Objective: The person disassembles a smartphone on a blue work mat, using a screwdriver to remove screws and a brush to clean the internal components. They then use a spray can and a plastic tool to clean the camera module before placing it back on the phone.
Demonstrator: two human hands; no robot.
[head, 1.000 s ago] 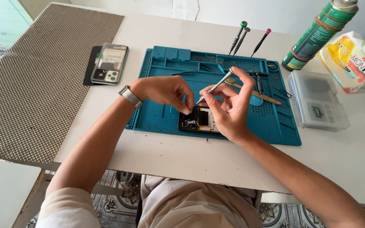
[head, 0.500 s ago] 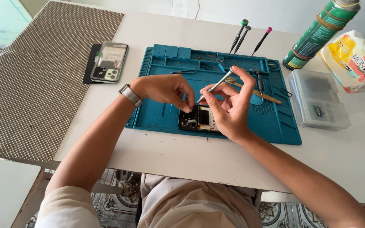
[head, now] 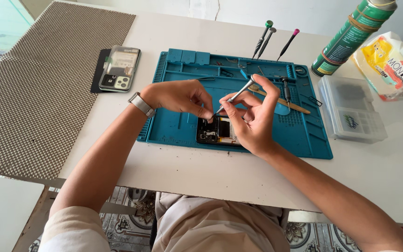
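Opened smartphone (head: 217, 130) lies on teal repair mat (head: 173, 128), near its front edge, mid-bench (head: 201, 168). Right hand (head: 252, 116) grip clamped on slim metal screwdriver (head: 234, 97), tip down at phone's top edge. Left hand (head: 178, 97) fingertips pinched together, touching phone beside the tip. Phone back cover (head: 120, 69) left of mat; spare screwdrivers (head: 269, 38) behind.

An opened phone (head: 217, 130) lies flat on the teal mat, just below the frame's centre, black innards and a yellowish patch showing, partly hidden. A slim silver screwdriver (head: 235, 95) slants over it, tip down-left at the phone's upper edge, handle up-right.
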